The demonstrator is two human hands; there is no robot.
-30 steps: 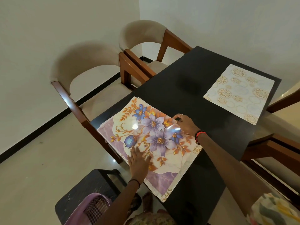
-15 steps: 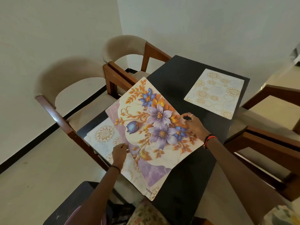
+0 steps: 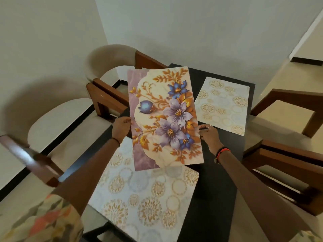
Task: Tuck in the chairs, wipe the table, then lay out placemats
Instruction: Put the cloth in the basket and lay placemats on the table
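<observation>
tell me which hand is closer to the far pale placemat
Right. The right hand pinches one edge of the flowered mat, beside the far pale placemat; the left hand grips its opposite edge, farther off.

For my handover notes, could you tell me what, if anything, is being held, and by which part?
The floral placemat: the left hand grips its left long edge, the right hand pinches its right long edge.

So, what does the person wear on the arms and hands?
Both forearms are bare. The left hand has a thin dark band at the wrist. The right hand has a red band beside a darker one at the wrist, and a pale ring on one finger. The left sleeve is short, patterned in cream, orange and grey-green.
</observation>
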